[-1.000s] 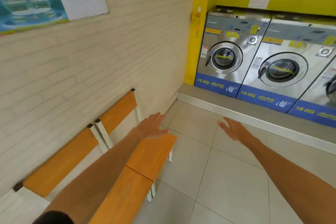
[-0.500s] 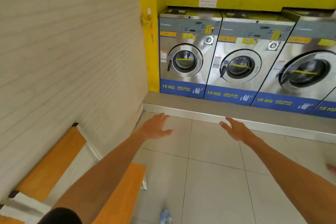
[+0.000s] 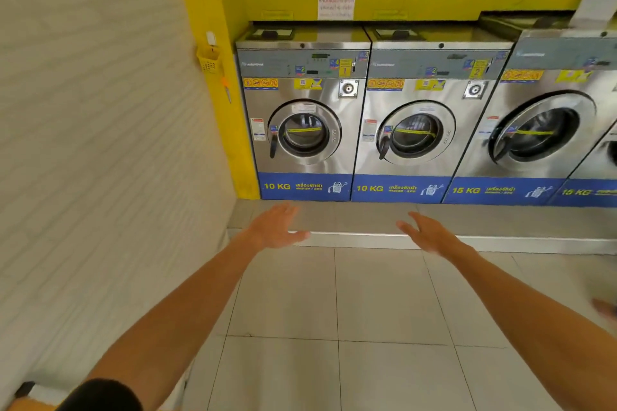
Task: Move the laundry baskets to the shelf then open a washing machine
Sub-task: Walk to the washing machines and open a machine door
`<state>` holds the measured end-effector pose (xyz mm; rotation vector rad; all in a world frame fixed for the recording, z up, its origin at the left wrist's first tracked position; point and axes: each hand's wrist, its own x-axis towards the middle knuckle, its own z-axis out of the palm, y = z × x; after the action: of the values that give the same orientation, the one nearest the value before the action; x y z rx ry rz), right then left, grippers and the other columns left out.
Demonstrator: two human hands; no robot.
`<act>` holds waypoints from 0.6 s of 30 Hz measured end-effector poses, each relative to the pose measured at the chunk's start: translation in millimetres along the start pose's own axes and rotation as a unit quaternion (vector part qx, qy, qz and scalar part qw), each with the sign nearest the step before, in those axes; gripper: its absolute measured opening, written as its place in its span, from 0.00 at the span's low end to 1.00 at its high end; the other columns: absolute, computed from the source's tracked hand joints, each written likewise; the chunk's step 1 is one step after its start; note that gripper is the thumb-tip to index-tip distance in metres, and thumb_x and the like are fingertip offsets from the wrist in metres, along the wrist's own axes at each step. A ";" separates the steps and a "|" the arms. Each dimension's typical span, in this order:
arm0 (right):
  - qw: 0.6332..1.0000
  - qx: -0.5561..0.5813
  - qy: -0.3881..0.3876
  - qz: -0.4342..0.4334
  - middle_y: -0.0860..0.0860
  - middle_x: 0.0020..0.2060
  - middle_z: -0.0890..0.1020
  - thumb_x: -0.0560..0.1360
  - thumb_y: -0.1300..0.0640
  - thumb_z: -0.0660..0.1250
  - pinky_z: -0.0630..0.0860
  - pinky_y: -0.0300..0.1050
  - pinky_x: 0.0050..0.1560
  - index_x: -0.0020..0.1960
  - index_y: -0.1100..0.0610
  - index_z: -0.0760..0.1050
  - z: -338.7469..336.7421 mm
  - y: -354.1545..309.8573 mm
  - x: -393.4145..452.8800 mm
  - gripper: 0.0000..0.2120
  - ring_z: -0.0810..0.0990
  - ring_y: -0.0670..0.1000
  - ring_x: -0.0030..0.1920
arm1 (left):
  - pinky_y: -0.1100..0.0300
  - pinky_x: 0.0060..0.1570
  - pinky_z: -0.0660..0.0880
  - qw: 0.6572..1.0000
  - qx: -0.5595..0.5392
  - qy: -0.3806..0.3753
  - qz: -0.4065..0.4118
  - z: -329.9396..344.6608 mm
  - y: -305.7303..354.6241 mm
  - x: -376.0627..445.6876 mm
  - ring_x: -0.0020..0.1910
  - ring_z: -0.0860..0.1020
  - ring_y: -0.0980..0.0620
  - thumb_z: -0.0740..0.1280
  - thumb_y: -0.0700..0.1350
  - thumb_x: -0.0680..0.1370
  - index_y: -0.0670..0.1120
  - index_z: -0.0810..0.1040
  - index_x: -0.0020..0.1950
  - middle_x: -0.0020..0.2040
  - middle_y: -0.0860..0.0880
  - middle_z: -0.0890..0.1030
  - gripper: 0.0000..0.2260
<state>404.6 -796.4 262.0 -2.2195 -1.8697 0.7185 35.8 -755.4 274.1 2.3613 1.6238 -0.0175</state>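
Observation:
A row of steel front-loading washing machines stands on a raised step against the yellow wall. The leftmost 10 KG machine [image 3: 302, 117] has its round door shut, with a dark handle on the door's left side. A second 10 KG machine [image 3: 417, 120] and a 15 KG machine [image 3: 541, 130] stand to its right, doors also shut. My left hand [image 3: 275, 227] and my right hand [image 3: 427, 233] are stretched out in front of me, fingers straight, holding nothing, well short of the machines. No laundry basket or shelf is in view.
A pale brick wall [image 3: 100, 143] runs along the left. A small yellow holder [image 3: 208, 58] hangs on the yellow pillar. The raised step [image 3: 367, 238] crosses the tiled floor [image 3: 334, 310] before the machines. A bench corner [image 3: 23, 392] shows at bottom left.
The view has swung right and moved closer to the machines. The orange bench has slid almost out of sight. Both hands stay stretched out and empty.

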 end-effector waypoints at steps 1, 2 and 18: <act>1.000 -0.002 -0.003 0.003 0.58 0.79 0.62 0.83 0.38 0.56 0.60 0.56 0.77 0.82 0.58 0.58 -2.6 2.1 14.2 0.35 0.63 0.59 0.78 | 0.46 0.76 0.62 1.000 -0.005 0.002 0.008 -1.4 -0.5 16.7 0.80 0.60 0.44 0.63 0.67 0.78 0.47 0.57 0.82 0.82 0.46 0.59 0.39; 1.000 -0.007 -0.006 0.005 0.58 0.79 0.62 0.83 0.38 0.55 0.61 0.57 0.77 0.82 0.58 0.57 -5.4 5.0 29.8 0.35 0.63 0.59 0.78 | 0.46 0.76 0.63 1.000 -0.010 0.000 0.015 -2.1 -0.5 34.0 0.80 0.61 0.44 0.63 0.66 0.78 0.48 0.58 0.81 0.81 0.46 0.60 0.38; 0.998 -0.008 -0.047 0.049 0.60 0.76 0.69 0.83 0.40 0.57 0.65 0.52 0.71 0.81 0.60 0.58 -135.3 53.4 369.1 0.34 0.67 0.61 0.75 | 0.49 0.72 0.68 0.999 -0.021 0.024 0.038 -66.4 17.1 386.5 0.75 0.68 0.45 0.67 0.63 0.78 0.46 0.61 0.80 0.77 0.46 0.67 0.36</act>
<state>552.4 -428.3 262.2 -2.3393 -1.8258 0.8398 184.9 -392.3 278.2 2.4078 1.5387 0.0882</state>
